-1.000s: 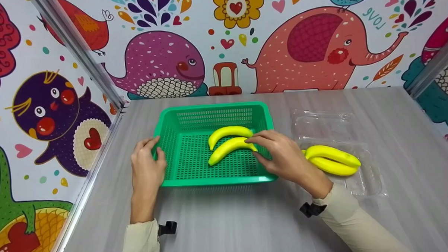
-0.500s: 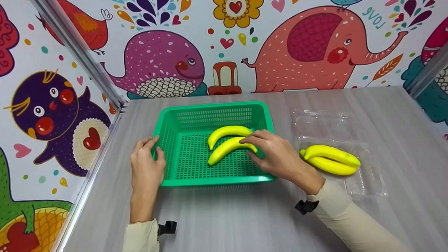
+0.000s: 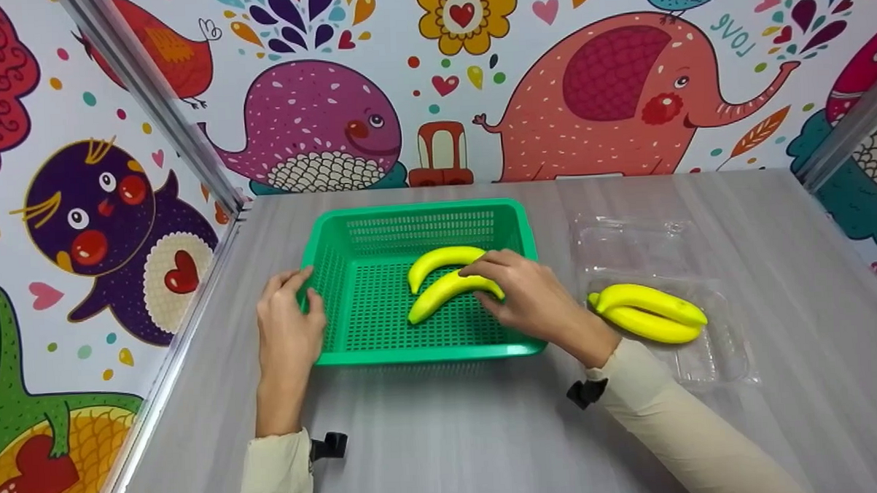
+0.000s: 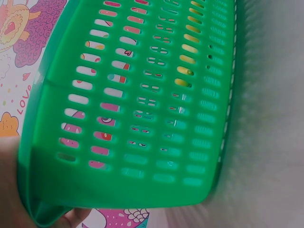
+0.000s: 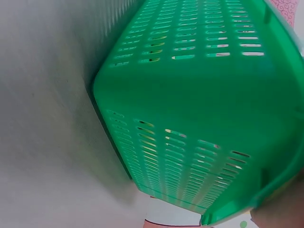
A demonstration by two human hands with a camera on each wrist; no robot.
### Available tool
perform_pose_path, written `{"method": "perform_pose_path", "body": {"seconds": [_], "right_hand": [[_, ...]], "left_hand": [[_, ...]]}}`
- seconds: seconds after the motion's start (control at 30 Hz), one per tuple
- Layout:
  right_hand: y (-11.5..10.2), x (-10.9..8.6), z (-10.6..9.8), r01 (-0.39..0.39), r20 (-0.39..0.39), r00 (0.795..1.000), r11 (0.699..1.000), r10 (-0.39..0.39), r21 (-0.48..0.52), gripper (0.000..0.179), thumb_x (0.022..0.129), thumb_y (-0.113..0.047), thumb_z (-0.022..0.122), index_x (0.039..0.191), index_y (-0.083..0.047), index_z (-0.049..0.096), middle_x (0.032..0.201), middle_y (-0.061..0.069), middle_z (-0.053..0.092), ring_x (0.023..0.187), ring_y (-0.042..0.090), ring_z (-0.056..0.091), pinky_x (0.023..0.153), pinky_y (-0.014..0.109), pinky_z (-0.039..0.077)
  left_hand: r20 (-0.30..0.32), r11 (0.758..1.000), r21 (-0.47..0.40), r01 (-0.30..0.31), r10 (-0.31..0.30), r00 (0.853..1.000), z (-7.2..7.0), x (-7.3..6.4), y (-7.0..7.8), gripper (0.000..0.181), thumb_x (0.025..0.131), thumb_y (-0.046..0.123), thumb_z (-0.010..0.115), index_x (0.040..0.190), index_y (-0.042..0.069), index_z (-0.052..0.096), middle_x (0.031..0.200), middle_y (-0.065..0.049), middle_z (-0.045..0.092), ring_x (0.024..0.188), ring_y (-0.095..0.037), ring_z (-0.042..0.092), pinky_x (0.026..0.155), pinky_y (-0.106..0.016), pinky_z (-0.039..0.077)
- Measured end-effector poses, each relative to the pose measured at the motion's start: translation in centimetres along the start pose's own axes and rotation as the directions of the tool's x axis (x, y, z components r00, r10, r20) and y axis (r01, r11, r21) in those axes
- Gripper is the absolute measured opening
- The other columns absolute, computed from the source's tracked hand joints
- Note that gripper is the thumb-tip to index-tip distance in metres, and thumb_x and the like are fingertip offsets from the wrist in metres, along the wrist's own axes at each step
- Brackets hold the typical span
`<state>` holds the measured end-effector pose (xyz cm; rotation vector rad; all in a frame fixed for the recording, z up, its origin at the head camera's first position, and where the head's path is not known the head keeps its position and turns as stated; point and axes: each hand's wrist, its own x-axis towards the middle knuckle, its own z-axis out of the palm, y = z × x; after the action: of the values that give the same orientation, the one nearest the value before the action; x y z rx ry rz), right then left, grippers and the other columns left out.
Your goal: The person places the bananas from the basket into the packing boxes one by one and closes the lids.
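Note:
A green basket (image 3: 428,355) with slotted walls stands on the table, and two yellow bananas lie inside it. The far banana (image 3: 442,258) is partly behind my right hand (image 3: 527,291). That hand reaches over the right rim, its fingers and thumb curled round the right part of the near banana (image 3: 437,297). My left hand (image 3: 288,321) grips the left rim, thumb inside. In the left wrist view the basket wall (image 4: 128,104) fills most of the picture, with yellow showing through its slots. The right wrist view has the basket's outer corner (image 5: 190,90); the bananas are mostly hidden there.
Right of the basket, a clear plastic clamshell (image 3: 730,338) lies with its lid (image 3: 632,247) folded back. Two more bananas (image 3: 652,315) rest together in its tray. Printed cartoon walls (image 3: 317,127) border the table at the back and sides.
My right hand has moved left along the near banana, its fingertips now farther over it. The left hand, basket and bananas have stayed in place.

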<state>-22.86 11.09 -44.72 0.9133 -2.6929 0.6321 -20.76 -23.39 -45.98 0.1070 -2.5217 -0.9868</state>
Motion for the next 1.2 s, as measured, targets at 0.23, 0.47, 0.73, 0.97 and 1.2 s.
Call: {"method": "perform_pose_path", "body": {"seconds": [0.23, 0.47, 0.73, 0.97, 1.2], "right_hand": [[-0.2, 0.9, 0.2, 0.011, 0.006, 1.000, 1.000, -0.012, 0.020, 0.032, 0.099, -0.020, 0.082, 0.130, -0.016, 0.078, 0.129, 0.005, 0.075, 0.117, 0.025, 0.071, 0.097, 0.044, 0.065], [-0.4, 1.7, 0.5, 0.006, 0.032, 0.999, 0.999, -0.007, 0.036, 0.034, 0.098, -0.016, 0.082, 0.132, -0.016, 0.078, 0.131, 0.006, 0.075, 0.119, 0.026, 0.071, 0.099, 0.045, 0.065], [-0.6, 2.5, 0.5, -0.004, 0.041, 0.999, 0.999, 0.002, 0.052, 0.035, 0.098, -0.017, 0.081, 0.133, -0.018, 0.078, 0.131, 0.004, 0.075, 0.121, 0.025, 0.070, 0.101, 0.045, 0.064], [-0.4, 3.0, 1.0, -0.010, 0.068, 0.998, 0.998, 0.006, 0.056, 0.036, 0.098, -0.017, 0.082, 0.134, -0.017, 0.077, 0.131, 0.005, 0.075, 0.120, 0.026, 0.070, 0.096, 0.047, 0.065], [-0.4, 3.2, 1.6, -0.007, 0.081, 0.997, 0.999, 0.003, 0.048, 0.037, 0.098, -0.017, 0.081, 0.135, -0.016, 0.077, 0.134, 0.006, 0.075, 0.123, 0.028, 0.069, 0.100, 0.048, 0.064]], "left_hand": [[0.011, 1.000, 0.002, 0.012, -0.012, 1.000, 0.0, 0.0, 0.0, 0.039, 0.105, -0.001, 0.059, 0.143, -0.005, 0.067, 0.141, -0.030, 0.064, 0.133, -0.049, 0.064, 0.105, -0.058, 0.060], [0.009, 1.000, 0.006, 0.012, -0.012, 1.000, 0.2, -0.1, 0.0, 0.039, 0.105, -0.001, 0.060, 0.144, -0.004, 0.067, 0.141, -0.030, 0.064, 0.133, -0.049, 0.064, 0.105, -0.058, 0.060], [0.010, 1.000, 0.004, 0.011, -0.011, 1.000, 0.3, 0.0, 0.2, 0.039, 0.105, -0.001, 0.060, 0.144, -0.004, 0.067, 0.141, -0.030, 0.063, 0.133, -0.049, 0.064, 0.104, -0.057, 0.060], [0.004, 1.000, 0.021, 0.002, -0.002, 1.000, 0.3, -0.2, 0.3, 0.039, 0.104, -0.002, 0.061, 0.143, -0.003, 0.068, 0.141, -0.030, 0.064, 0.131, -0.048, 0.066, 0.103, -0.058, 0.061], [-0.004, 1.000, 0.020, 0.000, 0.000, 1.000, 0.1, 0.0, 0.1, 0.039, 0.105, -0.001, 0.061, 0.143, -0.004, 0.068, 0.139, -0.029, 0.064, 0.132, -0.047, 0.065, 0.105, -0.058, 0.059]]}}
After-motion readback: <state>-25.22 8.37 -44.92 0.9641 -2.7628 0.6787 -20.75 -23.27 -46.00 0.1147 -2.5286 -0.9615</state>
